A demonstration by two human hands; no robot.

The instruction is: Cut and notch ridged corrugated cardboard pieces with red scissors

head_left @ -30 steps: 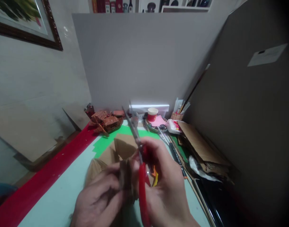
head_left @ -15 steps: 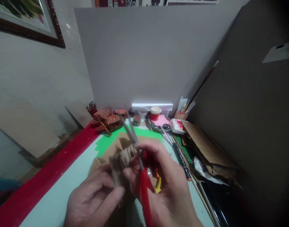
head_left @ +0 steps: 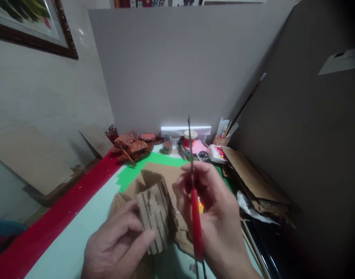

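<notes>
Between the thumb and fingers of my left hand (head_left: 116,240) is a small box-like cardboard piece (head_left: 155,217), its near face marked with dark grooves like planks. My right hand (head_left: 215,209) is closed round red-handled scissors (head_left: 197,221), held upright with the blades (head_left: 190,147) pointing up and seen edge-on. The scissors are apart from the cardboard piece, to its right. Brown cardboard (head_left: 162,169) lies under and behind my hands on a green sheet (head_left: 127,176). Something yellow and orange shows partly behind my right hand.
Reddish-brown model pieces (head_left: 136,149) sit at the back left, with a small jar (head_left: 167,147) beside them. A paper cup (head_left: 190,136) stands on a round tray further right. Cardboard sheets (head_left: 252,178) are stacked along the right, near a holder of sticks (head_left: 221,140). A grey panel (head_left: 177,66) rises behind.
My right hand has moved right, taking the scissors off the cardboard piece. The blades went from spread and leaning left to upright. The piece's grooved face now shows more fully.
</notes>
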